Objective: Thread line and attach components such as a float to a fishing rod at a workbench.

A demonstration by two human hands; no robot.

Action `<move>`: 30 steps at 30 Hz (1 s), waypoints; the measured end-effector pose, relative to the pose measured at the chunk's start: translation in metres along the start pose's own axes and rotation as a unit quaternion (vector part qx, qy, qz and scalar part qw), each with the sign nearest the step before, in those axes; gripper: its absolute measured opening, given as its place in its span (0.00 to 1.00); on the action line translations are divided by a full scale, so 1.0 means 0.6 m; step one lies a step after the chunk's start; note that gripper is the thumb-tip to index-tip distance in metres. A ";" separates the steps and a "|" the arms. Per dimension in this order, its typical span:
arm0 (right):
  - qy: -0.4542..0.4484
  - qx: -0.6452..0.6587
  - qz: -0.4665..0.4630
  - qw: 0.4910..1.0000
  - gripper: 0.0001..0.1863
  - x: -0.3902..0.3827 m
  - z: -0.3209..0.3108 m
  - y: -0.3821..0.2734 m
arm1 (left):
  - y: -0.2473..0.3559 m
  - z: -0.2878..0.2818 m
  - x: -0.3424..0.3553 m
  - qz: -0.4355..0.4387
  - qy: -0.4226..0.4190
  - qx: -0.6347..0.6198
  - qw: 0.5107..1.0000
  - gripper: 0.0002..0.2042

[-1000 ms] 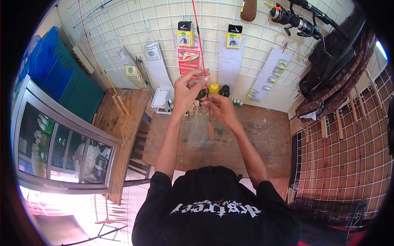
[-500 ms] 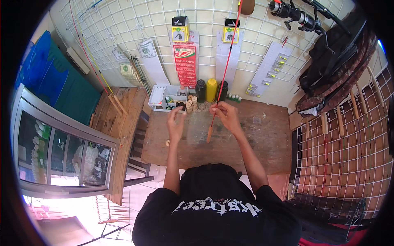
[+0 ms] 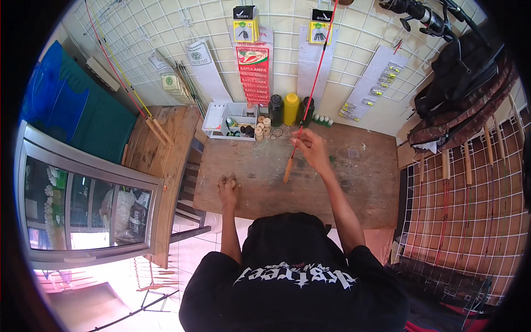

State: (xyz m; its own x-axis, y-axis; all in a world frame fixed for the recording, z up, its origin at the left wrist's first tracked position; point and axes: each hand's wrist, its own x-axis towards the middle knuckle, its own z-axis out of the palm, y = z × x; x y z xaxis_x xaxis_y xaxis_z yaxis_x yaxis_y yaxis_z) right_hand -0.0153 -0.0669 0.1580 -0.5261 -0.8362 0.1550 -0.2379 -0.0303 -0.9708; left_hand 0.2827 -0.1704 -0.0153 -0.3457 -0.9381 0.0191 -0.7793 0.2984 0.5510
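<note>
My right hand (image 3: 313, 149) pinches a thin red rod (image 3: 314, 86) just above the middle of the workbench. The rod leans up to the right, with a cork-coloured handle (image 3: 288, 169) at its lower end over the bench. My left hand (image 3: 227, 192) is down on the bench's left part, fingers curled on a small cork ring (image 3: 232, 182), which they partly hide.
Workbench (image 3: 354, 188) carries a white divided tray (image 3: 213, 131), cork rings, bottles (image 3: 290, 110) and vials at the back. Wire grid (image 3: 146, 33) holds hanging packets. A side bench with rods (image 3: 141, 144) and glass-fronted cabinet stand left; reels, bags and more rods hang right.
My left hand let go of the rod and moved down-left to the cork ring on the bench. My right hand still holds the rod, which now leans further right.
</note>
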 end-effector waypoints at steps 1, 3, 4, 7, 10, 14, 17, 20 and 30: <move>-0.003 0.002 0.002 1.000 0.12 0.000 0.003 -0.003 | -0.013 0.004 0.000 -0.004 0.000 0.002 1.000 0.24; -0.008 -0.001 0.007 1.000 0.11 -0.002 0.011 -0.012 | -0.048 0.013 0.001 0.023 0.041 -0.004 0.999 0.21; -0.007 -0.002 0.010 1.000 0.11 -0.002 0.007 -0.011 | -0.043 0.013 0.005 0.023 0.038 -0.004 0.999 0.21; -0.012 -0.004 0.008 1.000 0.11 -0.007 0.000 -0.011 | -0.014 -0.016 0.015 -0.027 -0.001 -0.037 0.999 0.17; -0.020 -0.011 0.043 0.999 0.13 -0.020 0.005 -0.024 | 0.017 -0.050 0.009 -0.106 0.034 -0.364 0.925 0.15; 0.145 -0.089 -0.072 0.983 0.14 -0.074 0.027 -0.059 | 0.138 -0.147 -0.010 -0.081 0.067 -0.528 0.843 0.13; 0.116 -0.149 -0.197 0.962 0.19 -0.117 0.051 -0.078 | 0.206 -0.194 -0.028 -0.034 0.041 -0.550 0.834 0.13; 0.008 -0.177 -0.291 0.940 0.23 -0.119 0.082 -0.129 | 0.251 -0.213 -0.033 0.014 -0.016 -0.567 0.823 0.14; -0.231 -0.136 -0.068 0.961 0.11 -0.123 0.077 -0.126 | 0.290 -0.238 -0.034 0.066 -0.015 -0.577 0.814 0.15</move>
State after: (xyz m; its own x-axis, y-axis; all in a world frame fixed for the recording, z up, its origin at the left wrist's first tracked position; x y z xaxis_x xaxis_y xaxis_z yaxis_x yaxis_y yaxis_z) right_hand 0.0792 -0.0281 0.2116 -0.0715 -0.9905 0.1175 -0.5158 -0.0641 -0.8543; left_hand 0.2287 -0.1247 0.1990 -0.4116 -0.9020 0.1303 0.2693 0.0162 0.9629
